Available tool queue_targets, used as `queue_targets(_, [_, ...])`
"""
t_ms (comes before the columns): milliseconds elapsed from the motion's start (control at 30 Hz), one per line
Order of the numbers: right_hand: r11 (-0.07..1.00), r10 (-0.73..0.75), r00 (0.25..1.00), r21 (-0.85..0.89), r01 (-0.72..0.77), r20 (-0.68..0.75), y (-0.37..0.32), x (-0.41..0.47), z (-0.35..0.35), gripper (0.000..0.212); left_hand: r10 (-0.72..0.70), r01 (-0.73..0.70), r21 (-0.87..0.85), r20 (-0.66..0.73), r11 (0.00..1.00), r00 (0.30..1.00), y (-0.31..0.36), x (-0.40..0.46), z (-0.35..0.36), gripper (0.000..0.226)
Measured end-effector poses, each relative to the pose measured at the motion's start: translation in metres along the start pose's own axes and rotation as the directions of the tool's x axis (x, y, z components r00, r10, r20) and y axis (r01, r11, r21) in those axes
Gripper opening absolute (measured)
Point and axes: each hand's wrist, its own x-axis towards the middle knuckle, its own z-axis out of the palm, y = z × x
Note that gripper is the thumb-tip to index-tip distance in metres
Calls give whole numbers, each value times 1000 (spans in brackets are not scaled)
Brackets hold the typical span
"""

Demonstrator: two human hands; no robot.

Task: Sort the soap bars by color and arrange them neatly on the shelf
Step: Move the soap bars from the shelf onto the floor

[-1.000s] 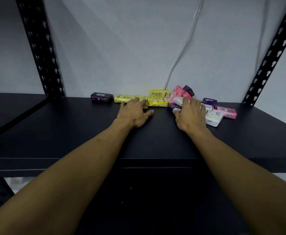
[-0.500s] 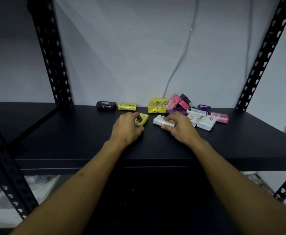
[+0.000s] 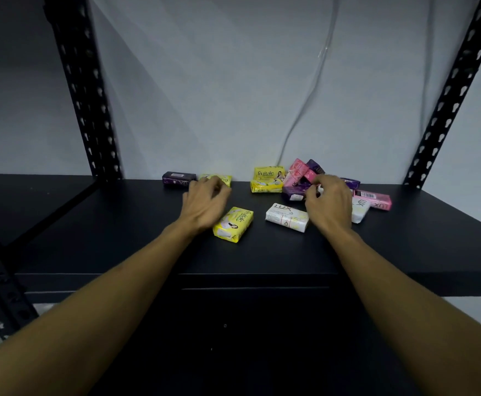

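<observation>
We are sorting wrapped soap bars on the black metal shelf (image 3: 91,224), and two of them already lie apart at the front: a yellow "fruitale" bar in a glossy wrapper (image 3: 233,223) and a white "LUX" bar in a paper-like wrapper (image 3: 287,217). The yellow bar sits just inboard of our left wrist, its long axis running diagonally away from us toward the right; the white bar sits just inboard of our right wrist, its long axis running left to right with a slight tilt.

Our left hand (image 3: 206,202) reaches past the front yellow bar toward another yellow bar (image 3: 219,178) at the back edge, beside a dark purple bar (image 3: 178,178). Its fingers are curled over that far bar; motion blur keeps us from saying whether they hold it yet. Our right hand (image 3: 329,202) is in the mixed heap of pink, purple and white bars (image 3: 299,178), fingers bent around something small and pale that we cannot make out.

Between the hands, two more yellow bars are stacked at the back (image 3: 267,180).

We judge that the far yellow bar belongs to the left hand, which is much the nearer, and would travel back toward us to join the front one.
</observation>
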Motion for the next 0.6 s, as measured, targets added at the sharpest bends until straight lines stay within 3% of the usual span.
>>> queue_targets(100, [992, -45, 988, -108, 61, 145, 11, 11, 10, 39, 51, -51, 103, 3, 993, 999, -21, 32, 8, 26])
queue_targets(200, [979, 28, 952, -203, 36, 305, 18, 17, 18, 49, 106, -111, 221, 36, 969, 994, -36, 59, 16, 35])
queue_targets(333, [971, -15, 952, -224, 87, 306, 17, 20, 19, 52, 71, -127, 363, 162, 923, 984, -42, 76, 24, 50])
queue_targets(500, [952, -15, 920, -275, 133, 391, 6, 17, 13, 50, 142, -176, 603, 104, 778, 984, -35, 74, 23, 61])
queue_targets(600, [974, -39, 918, -191, 123, 395, 1, 12, 10, 46, 121, -165, 605, 114, 779, 986, -32, 71, 19, 63])
